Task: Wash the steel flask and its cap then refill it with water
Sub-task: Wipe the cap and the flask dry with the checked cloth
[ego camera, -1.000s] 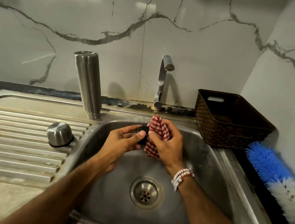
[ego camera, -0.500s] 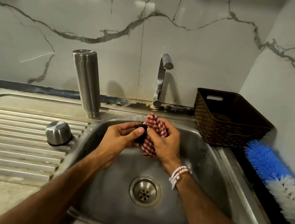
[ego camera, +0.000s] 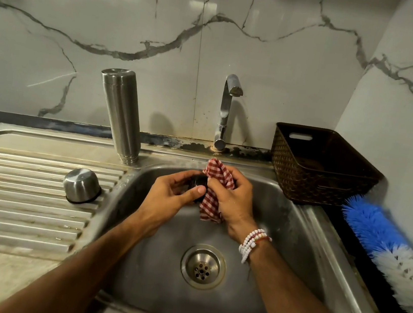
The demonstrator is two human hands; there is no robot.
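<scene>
The steel flask (ego camera: 121, 115) stands upside down at the back edge of the drainboard, left of the tap. Its steel cup cap (ego camera: 81, 186) lies mouth down on the ribbed drainboard (ego camera: 7, 208). Over the sink basin (ego camera: 294, 243) my left hand (ego camera: 170, 199) grips a small black stopper (ego camera: 198, 181), mostly hidden by fingers. My right hand (ego camera: 233, 200) holds a red-and-white checked cloth (ego camera: 216, 181) against the stopper.
The tap (ego camera: 226, 111) stands behind the basin with no water running. A brown woven basket (ego camera: 325, 170) sits at the back right. A blue-and-white bottle brush (ego camera: 386, 250) lies on the dark counter right of the sink. The drain (ego camera: 202, 266) is below my hands.
Both hands stay over the basin, with the cloth shifting slightly around the black stopper. The flask and cup cap have not moved.
</scene>
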